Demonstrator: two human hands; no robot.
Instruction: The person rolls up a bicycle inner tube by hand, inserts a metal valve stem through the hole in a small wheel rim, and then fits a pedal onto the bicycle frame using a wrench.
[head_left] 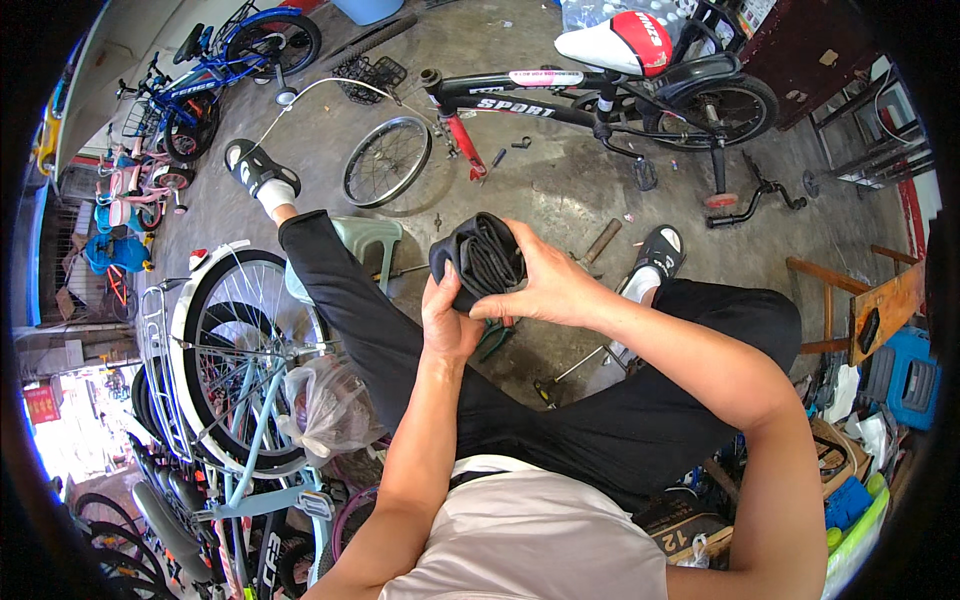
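Both hands grip a rolled black tube, held up between the person's knees.
The left hand presses its thumb along the roll's left side; its other fingers are mostly hidden, so their state can't be told. The right hand cups the right side, thumb and forefinger spread wide around it, both touching. Past the roll, on the floor, lie a hammer and, farther off, a bare wheel, near a black bicycle with a white-and-red seat.
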